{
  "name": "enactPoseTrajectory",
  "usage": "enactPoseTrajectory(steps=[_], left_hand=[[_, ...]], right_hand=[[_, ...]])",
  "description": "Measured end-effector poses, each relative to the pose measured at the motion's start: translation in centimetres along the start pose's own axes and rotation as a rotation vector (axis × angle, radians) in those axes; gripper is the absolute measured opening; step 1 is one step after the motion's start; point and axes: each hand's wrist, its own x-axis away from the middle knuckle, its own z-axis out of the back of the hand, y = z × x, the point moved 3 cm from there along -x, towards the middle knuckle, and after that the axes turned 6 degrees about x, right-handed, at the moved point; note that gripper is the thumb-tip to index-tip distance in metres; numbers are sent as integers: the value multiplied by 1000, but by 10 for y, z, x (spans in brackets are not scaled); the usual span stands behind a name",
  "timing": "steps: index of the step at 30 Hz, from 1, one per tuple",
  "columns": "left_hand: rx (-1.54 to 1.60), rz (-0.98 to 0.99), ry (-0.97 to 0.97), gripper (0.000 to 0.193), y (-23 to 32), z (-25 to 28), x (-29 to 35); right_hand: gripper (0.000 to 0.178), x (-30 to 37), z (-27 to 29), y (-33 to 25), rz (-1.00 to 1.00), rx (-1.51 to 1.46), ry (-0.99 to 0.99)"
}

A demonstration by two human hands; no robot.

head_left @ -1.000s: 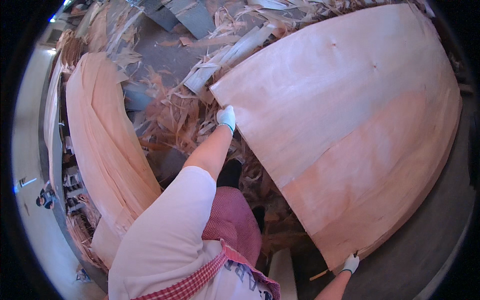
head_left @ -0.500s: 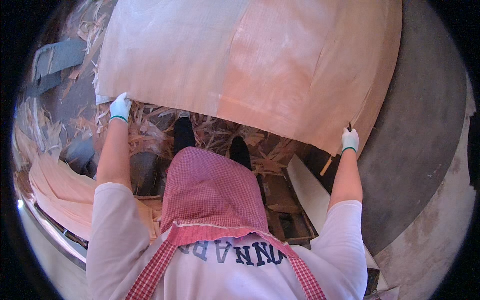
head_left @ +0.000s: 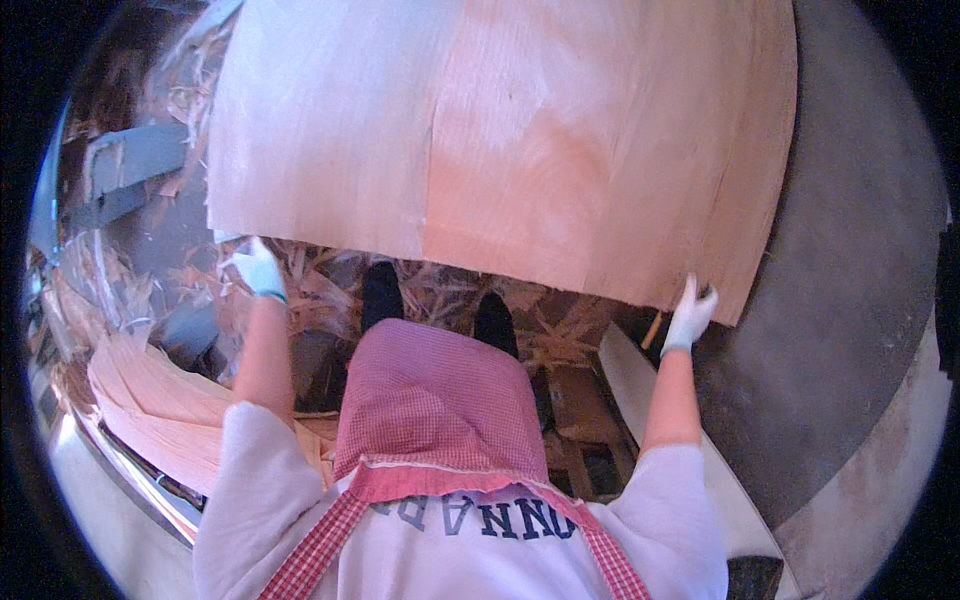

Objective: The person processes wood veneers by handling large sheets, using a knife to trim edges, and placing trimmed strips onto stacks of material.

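Stretching ahead, the wood sheet (head_left: 520, 150) has its near edge at both loosely spread hands (head_left: 260, 270) (head_left: 690, 315)

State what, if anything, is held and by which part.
No hold is certain. The left hand looks open by the wood sheet, toward its near left corner; whether the right hand grips the sheet's near edge, toward its right corner, cannot be told.

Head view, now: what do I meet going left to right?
Blue-grey straight-edged block → white-gloved left hand → black-covered left foot → black-covered right foot → white-gloved right hand. Left out: broad tan wood sheet, which spans both hands and feet.
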Motion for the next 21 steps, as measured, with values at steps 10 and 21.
enactPoseTrajectory(steps=[10, 21], left_hand=[[-339, -678, -777, 64, 216, -32, 223], [-651, -749, -1061, 81, 215, -61, 209]], right_hand=[[46, 63, -39, 86, 50, 366, -370], [29, 33, 43, 129, -110, 294, -83]])
